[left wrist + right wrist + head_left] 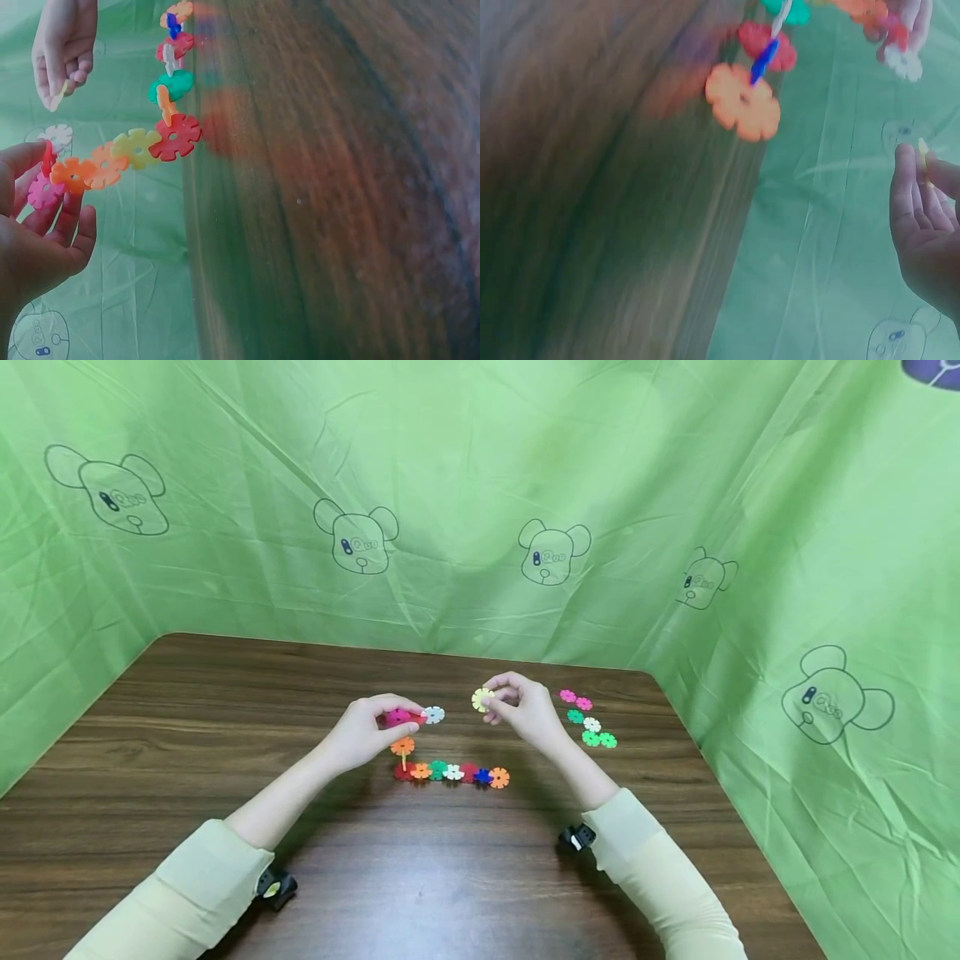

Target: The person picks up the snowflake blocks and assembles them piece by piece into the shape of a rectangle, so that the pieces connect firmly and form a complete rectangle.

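Observation:
A chain of interlocked plastic snowflake discs (pixel 453 772) runs along the table, then turns at its left end through a yellow disc (pixel 136 148) and orange discs (pixel 105 165). My left hand (pixel 365 732) pinches this chain near a red disc (pixel 48 158) and a pink disc (pixel 46 191). A white disc (pixel 433 715) sticks out beyond the left fingertips, joined to the red one. Apart from the chain, my right hand (pixel 525 708) pinches a single pale yellow disc (pixel 482 700) between thumb and fingers. In the right wrist view an orange disc (pixel 742 102) ends the chain.
Loose discs lie right of my right hand: two pink discs (pixel 576 699), a dark green disc (pixel 575 716), a white disc (pixel 592 725) and two bright green discs (pixel 600 739). A green curtain (pixel 465 510) with bear-head drawings surrounds the wooden table (pixel 420 877).

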Demonstrator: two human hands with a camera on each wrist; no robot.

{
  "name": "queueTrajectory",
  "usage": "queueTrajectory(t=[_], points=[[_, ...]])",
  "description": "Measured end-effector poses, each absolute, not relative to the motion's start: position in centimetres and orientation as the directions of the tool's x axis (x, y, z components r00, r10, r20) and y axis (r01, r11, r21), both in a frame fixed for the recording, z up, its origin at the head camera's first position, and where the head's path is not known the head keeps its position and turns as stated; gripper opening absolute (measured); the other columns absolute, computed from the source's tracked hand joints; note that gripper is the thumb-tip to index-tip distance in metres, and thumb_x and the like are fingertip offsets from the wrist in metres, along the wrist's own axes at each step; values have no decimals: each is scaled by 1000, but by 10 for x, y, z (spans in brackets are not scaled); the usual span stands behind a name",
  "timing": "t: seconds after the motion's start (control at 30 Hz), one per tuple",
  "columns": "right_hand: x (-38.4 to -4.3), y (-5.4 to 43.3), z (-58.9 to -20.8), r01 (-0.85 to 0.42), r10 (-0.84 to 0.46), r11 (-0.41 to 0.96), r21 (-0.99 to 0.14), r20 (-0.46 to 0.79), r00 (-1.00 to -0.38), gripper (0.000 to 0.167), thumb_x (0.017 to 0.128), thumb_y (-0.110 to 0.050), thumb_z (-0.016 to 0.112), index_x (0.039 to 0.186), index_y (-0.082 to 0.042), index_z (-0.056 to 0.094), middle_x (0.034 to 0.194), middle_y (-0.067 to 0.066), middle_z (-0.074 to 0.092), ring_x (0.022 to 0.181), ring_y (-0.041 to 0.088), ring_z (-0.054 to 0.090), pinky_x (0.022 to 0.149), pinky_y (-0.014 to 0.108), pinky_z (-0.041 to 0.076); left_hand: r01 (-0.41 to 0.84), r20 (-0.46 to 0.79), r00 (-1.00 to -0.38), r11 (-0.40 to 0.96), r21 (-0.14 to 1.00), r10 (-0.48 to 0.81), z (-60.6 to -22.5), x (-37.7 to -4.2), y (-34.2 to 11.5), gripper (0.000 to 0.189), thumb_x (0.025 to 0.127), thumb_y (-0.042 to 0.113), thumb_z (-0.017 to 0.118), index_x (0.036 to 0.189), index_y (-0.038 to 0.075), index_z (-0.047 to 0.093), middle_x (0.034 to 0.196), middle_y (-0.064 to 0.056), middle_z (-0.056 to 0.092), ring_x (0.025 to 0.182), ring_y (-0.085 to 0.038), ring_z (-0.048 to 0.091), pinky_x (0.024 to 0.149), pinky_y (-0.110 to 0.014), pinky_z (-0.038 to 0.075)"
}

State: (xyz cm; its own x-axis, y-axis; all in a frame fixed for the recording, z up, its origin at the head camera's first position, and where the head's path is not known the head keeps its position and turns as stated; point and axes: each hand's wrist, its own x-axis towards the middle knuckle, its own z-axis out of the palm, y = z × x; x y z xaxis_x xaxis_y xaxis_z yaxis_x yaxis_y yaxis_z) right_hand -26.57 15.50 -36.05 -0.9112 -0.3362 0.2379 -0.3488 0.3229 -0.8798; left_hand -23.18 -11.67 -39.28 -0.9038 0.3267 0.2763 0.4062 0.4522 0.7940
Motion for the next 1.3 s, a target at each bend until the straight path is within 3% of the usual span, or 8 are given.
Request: queueTrajectory(t=[0.23, 0.47, 0.6, 0.9, 1.07, 1.3], points=[[-261, 147, -370, -360, -394, 313, -879, 225, -891, 20, 87, -8, 67, 105, 0, 64, 79, 12, 70, 67, 38, 66, 61, 44, 56, 410, 279, -902, 452, 792, 330, -392, -232, -115, 21, 84, 22, 73, 104, 25, 70, 94, 6, 66, 72, -15, 55, 63, -25, 48], [-260, 141, -374, -310, -437, 304, -901, 157, -886, 23, 87, -7, 67, 108, 2, 65, 83, 20, 70, 67, 40, 65, 64, 53, 53, 444, 299, -883, 437, 782, 363, -392, -231, -114, 21, 85, 19, 72, 106, 23, 69, 97, 7, 68, 74, -12, 59, 66, -26, 50], [-259, 138, -375, -320, -465, 298, -899, 156, -871, 23, 87, -7, 66, 108, 3, 66, 83, 22, 69, 67, 43, 65, 64, 53, 54, 449, 297, -878, 428, 784, 376, -392, -230, -114, 21, 85, 22, 72, 106, 23, 69, 96, 6, 68, 73, -12, 60, 65, -26, 51], [-258, 135, -371, -358, -503, 317, -878, 164, -848, 19, 88, -11, 66, 105, -2, 70, 78, 13, 71, 61, 23, 67, 62, 45, 56, 447, 312, -879, 397, 802, 359, -391, -229, -107, 19, 84, 20, 73, 102, 21, 70, 88, 5, 68, 67, -12, 59, 60, -25, 50], [-256, 134, -370, -380, -513, 312, -870, 182, -839, 20, 88, -11, 67, 104, 0, 69, 78, 13, 71, 61, 26, 66, 61, 45, 56, 411, 305, -901, 385, 826, 307, -390, -229, -101, 12, 82, 22, 74, 94, 19, 72, 79, 5, 69, 64, -11, 61, 58, -25, 51], [-253, 131, -368, -366, -526, 291, -884, 171, -833, 20, 88, -9, 66, 104, 2, 69, 78, 15, 71, 62, 32, 66, 64, 53, 54, 444, 353, -889, 357, 822, 292, -388, -230, -96, 9, 83, 25, 73, 87, 17, 74, 78, 4, 70, 62, -13, 59, 54, -24, 50]])
